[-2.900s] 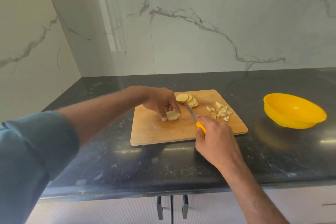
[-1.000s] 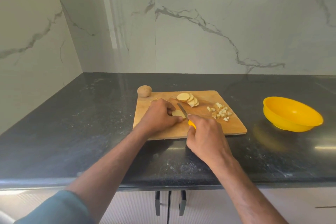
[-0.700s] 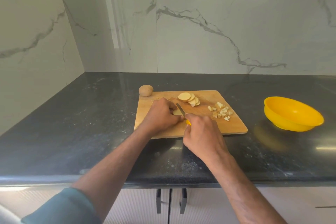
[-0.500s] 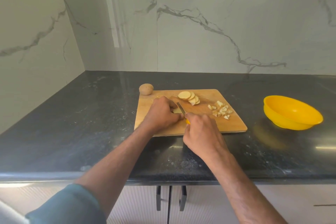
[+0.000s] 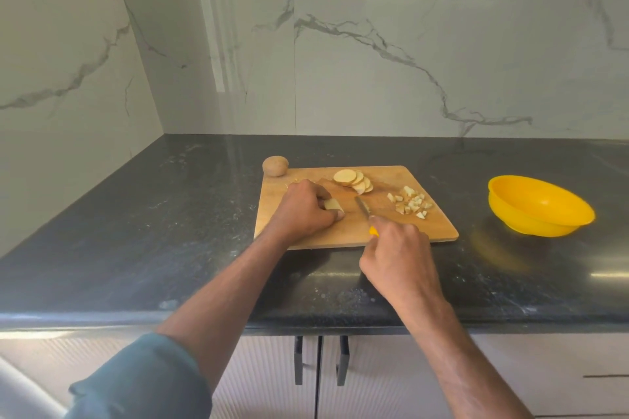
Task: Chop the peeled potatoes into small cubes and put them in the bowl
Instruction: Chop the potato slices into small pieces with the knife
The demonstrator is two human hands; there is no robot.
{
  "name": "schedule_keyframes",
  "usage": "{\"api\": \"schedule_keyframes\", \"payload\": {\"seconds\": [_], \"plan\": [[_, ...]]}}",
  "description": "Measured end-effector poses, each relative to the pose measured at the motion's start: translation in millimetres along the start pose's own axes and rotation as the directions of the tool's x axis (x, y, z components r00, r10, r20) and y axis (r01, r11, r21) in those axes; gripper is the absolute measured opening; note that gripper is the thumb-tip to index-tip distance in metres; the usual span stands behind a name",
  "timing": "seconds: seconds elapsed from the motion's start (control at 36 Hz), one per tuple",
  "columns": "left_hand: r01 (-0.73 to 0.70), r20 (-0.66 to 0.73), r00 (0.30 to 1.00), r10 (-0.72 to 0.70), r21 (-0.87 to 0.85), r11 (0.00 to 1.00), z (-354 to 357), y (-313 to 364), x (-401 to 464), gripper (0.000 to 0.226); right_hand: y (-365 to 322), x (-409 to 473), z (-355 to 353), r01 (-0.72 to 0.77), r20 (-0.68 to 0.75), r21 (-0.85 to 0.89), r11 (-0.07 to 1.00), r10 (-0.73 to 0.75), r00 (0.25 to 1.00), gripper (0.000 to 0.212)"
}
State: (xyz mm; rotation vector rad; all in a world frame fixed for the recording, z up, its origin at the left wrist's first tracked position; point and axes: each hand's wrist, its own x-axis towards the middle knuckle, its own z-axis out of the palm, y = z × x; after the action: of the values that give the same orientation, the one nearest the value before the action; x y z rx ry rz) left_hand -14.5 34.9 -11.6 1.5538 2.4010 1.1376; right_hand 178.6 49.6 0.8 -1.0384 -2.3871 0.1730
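A wooden board [image 5: 343, 231] lies on the dark counter [image 5: 136, 231] below marble walls. My left hand [image 5: 303, 211] pinches a potato piece [image 5: 332, 204]; my right hand [image 5: 398, 255] grips the knife [image 5: 363, 206], hiding its handle. The bowl [image 5: 539, 206] stands well apart at the right.

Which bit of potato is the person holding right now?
The small pale potato piece under the left hand, near the board's left side. The round slices and little cubes lie loose, untouched.
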Motion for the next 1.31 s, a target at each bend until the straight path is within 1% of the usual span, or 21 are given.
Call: {"api": "schedule_keyframes", "payload": {"seconds": [0.11, 0.14, 0.19, 0.31, 0.44, 0.56, 0.64, 0.75, 0.83, 0.92, 0.94, 1.0, 1.06, 1.11, 1.19, 1.31], "plan": [[0.016, -0.027, 1.000, -0.016, -0.002, 1.000, 1, 0, -2, 0.040, 10, 1, -4, -0.070, -0.056, -0.015, 0.997, 0.069, 0.996, 0.031], [0.027, -0.035, 0.999, -0.027, -0.006, 1.000, 1, 0, -2, 0.037, 12, 1, -4, -0.073, -0.067, -0.022, 0.997, 0.072, 0.995, 0.030], [0.044, -0.052, 0.998, -0.044, -0.004, 0.999, 1, -1, -2, 0.031, 13, 0, -4, -0.058, -0.070, -0.029, 0.998, 0.056, 0.996, 0.030], [0.043, -0.061, 0.997, -0.043, -0.002, 0.999, 1, -2, -3, 0.036, 10, 0, -3, -0.020, -0.034, -0.011, 1.000, 0.019, 0.999, 0.033], [0.049, -0.046, 0.998, -0.050, -0.015, 0.999, 1, -1, -3, 0.033, 11, 2, 1, -0.027, 0.000, 0.006, 1.000, 0.027, 1.000, 0.034], [0.046, -0.042, 0.998, -0.047, -0.011, 0.999, 0, -1, -3, 0.033, 12, 4, 4, -0.025, -0.012, 0.016, 1.000, 0.025, 1.000, 0.034], [0.046, -0.029, 0.998, -0.047, -0.011, 0.999, 0, 0, -3, 0.033, 11, 2, 5, -0.006, -0.014, -0.009, 1.000, 0.006, 1.000, 0.032], [0.043, -0.009, 0.999, -0.043, -0.008, 0.999, -1, 0, -3, 0.030, 9, 0, 5, 0.036, -0.007, -0.027, 0.999, -0.036, 0.999, 0.036], [0.033, -0.006, 0.999, -0.033, -0.005, 0.999, -2, 0, -3, 0.032, 9, 0, 6, 0.068, -0.020, -0.001, 0.998, -0.068, 0.997, 0.039], [0.020, 0.008, 1.000, -0.020, -0.006, 1.000, -2, 1, -4, 0.031, 8, 2, 9, 0.067, -0.044, 0.031, 0.997, -0.066, 0.997, 0.040], [0.014, 0.012, 1.000, -0.014, -0.006, 1.000, -2, 2, -4, 0.034, 7, 3, 10, 0.065, -0.046, 0.042, 0.997, -0.063, 0.997, 0.040], [0.008, 0.002, 1.000, -0.008, -0.005, 1.000, -2, 3, -4, 0.037, 4, 6, 13, 0.073, -0.048, 0.063, 0.995, -0.070, 0.996, 0.038], [0.013, -0.018, 1.000, -0.014, -0.011, 1.000, -1, 3, -5, 0.032, -1, 10, 17, 0.082, -0.055, 0.074, 0.994, -0.078, 0.995, 0.035], [0.023, -0.030, 0.999, -0.024, -0.030, 0.999, -1, 2, -5, 0.033, -5, 13, 20, 0.088, -0.055, 0.068, 0.994, -0.085, 0.995, 0.034], [0.023, -0.019, 1.000, -0.024, -0.043, 0.999, -3, 3, -6, 0.038, -9, 17, 23, 0.093, -0.036, 0.061, 0.994, -0.091, 0.995, 0.031], [0.008, 0.017, 1.000, -0.008, -0.022, 1.000, -6, 2, -5, 0.038, -11, 18, 24, 0.102, -0.037, 0.065, 0.993, -0.100, 0.994, 0.030]]}}
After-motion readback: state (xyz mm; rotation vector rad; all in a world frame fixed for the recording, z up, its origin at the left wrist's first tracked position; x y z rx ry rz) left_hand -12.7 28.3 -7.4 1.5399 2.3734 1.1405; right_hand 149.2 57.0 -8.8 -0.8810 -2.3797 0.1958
